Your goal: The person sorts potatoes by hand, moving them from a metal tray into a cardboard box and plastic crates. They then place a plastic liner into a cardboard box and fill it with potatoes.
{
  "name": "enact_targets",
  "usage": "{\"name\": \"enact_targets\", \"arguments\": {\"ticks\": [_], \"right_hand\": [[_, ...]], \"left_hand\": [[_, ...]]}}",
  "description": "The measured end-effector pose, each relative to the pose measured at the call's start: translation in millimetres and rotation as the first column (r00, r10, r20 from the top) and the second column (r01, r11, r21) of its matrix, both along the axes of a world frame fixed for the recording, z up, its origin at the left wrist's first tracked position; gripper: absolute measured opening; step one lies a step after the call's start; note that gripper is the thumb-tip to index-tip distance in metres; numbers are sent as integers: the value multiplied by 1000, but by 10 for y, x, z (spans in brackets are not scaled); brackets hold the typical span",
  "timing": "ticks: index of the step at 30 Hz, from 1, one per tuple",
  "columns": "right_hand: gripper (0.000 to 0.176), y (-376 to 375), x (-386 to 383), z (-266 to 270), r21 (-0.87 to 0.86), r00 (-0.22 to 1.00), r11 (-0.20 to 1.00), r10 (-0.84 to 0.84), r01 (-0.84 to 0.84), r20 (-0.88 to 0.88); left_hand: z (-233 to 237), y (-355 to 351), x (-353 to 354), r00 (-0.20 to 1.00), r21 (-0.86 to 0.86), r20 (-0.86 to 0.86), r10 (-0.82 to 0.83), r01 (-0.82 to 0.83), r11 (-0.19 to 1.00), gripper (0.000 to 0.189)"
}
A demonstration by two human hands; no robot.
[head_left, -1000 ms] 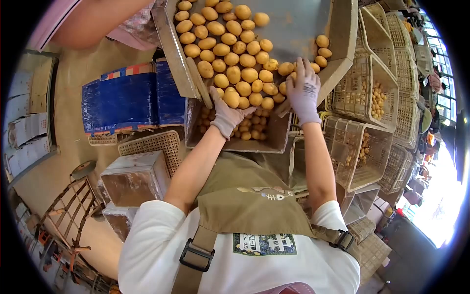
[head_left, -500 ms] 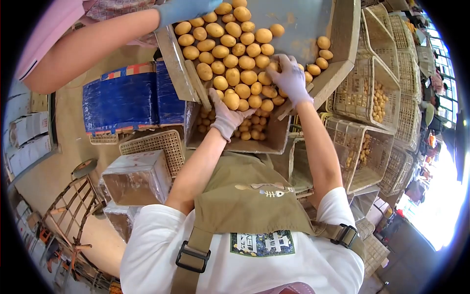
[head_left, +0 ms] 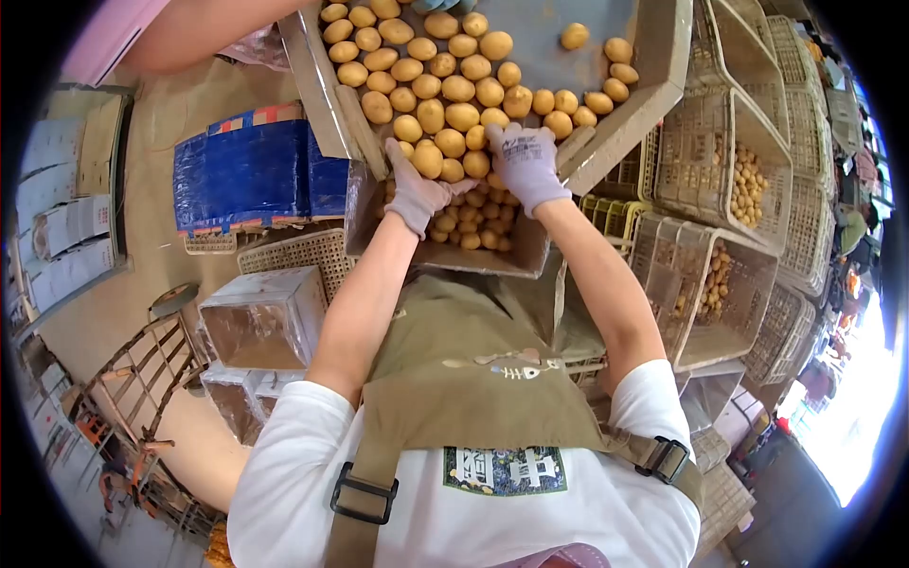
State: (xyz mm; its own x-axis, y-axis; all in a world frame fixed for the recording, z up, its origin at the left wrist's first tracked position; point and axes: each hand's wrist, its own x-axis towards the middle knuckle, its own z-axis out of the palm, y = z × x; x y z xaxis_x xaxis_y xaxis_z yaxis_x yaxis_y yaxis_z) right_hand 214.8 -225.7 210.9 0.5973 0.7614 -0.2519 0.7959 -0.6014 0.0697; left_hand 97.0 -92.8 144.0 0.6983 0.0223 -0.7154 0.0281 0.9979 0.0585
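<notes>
Many round yellow potatoes (head_left: 458, 89) lie on a grey sloping tray (head_left: 615, 19) with wooden sides. My left hand (head_left: 417, 189), in a pale glove, is at the left of the tray's narrow mouth, fingers stretched up beside the nearest potatoes and thumb pointing right. On the mouth's right side is my right hand (head_left: 528, 163), gloved, back upward, against the front potatoes; its fingers bend down and are mostly hidden. Below both hands, a box (head_left: 492, 262) holds more potatoes. Another person's blue-gloved hand (head_left: 445, 5) shows at the top edge by the potatoes.
Stacked plastic crates (head_left: 696, 170) stand on the right, some containing potatoes. To the left are a blue-wrapped box (head_left: 241, 180), a plastic-wrapped carton (head_left: 256, 322) and a wooden frame (head_left: 142, 388). The other person's arm (head_left: 208, 33) reaches in at upper left.
My right hand has moved left and toward me, closer to my left hand, with potatoes drawn toward the mouth. The other person's gloved hand has moved right and up, mostly out of view.
</notes>
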Motion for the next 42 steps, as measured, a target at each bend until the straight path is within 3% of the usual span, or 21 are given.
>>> {"name": "enact_targets", "arguments": {"ticks": [4,7,10,13,15,17,19,20,21,23,25,27,29,30,33,36,38,42], "right_hand": [[30,-135,-63,69,290,986,942,-152,167,-73],[35,-359,-423,585,729,971,643,-192,234,-142],[44,-818,-801,891,839,932,493,-359,228,-42],[43,-1576,-1194,909,829,824,491,-562,269,66],[40,-2000,-1509,813,769,678,437,-735,467,6],[46,-2587,-1780,470,495,587,518,-809,698,20],[53,-2557,-1993,558,102,491,551,-802,828,340],[56,-2482,-2012,727,179,463,504,-857,845,226],[55,-2424,-2034,959,252,470,441,-880,862,-71],[54,-2156,-2024,1626,343,433,271,-654,899,-620],[63,-2031,-2061,2209,263,456,468,-367,844,-811],[59,-2028,-2166,2451,384,667,726,-137,571,-732],[59,-1973,-2205,2662,323,565,755,-76,571,-821],[59,-1946,-2195,2716,292,508,768,-50,571,-860],[56,-1876,-2159,2752,313,529,802,-5,509,-848],[55,-1825,-2198,2609,459,629,752,77,472,-773],[54,-1799,-2177,2553,533,702,706,70,467,-709],[50,-1667,-2113,2477,643,840,695,104,321,-532]], "left_hand": [[185,-20,13,996,41,88,9,-12,999,104],[38,32,-34,994,-72,98,38,-31,997,103],[66,43,-33,993,-37,112,42,-38,999,101],[142,42,21,976,86,200,-88,72,994,102],[-47,43,-18,981,56,172,-88,79,995,104],[-87,76,6,979,41,178,-101,96,995,103],[-60,71,6,983,-8,159,-95,98,995,102],[-51,69,-6,984,-21,152,-92,96,995,101],[-61,84,6,987,-42,134,-90,97,994,102],[-77,119,24,992,-85,97,-87,95,992,104],[-179,157,19,993,-120,81,-84,94,988,104],[-215,184,3,991,-125,91,-96,107,986,103],[-104,172,13,992,-108,79,-98,107,988,102],[-36,145,17,994,-95,53,-96,101,990,103],[-120,168,21,993,-107,40,-107,111,988,104],[-124,172,26,992,-106,61,-110,116,988,104],[17,165,41,995,-225,-52,-91,77,971,104],[-52,172,44,995,-174,-2,-96,94,980,102]]}}
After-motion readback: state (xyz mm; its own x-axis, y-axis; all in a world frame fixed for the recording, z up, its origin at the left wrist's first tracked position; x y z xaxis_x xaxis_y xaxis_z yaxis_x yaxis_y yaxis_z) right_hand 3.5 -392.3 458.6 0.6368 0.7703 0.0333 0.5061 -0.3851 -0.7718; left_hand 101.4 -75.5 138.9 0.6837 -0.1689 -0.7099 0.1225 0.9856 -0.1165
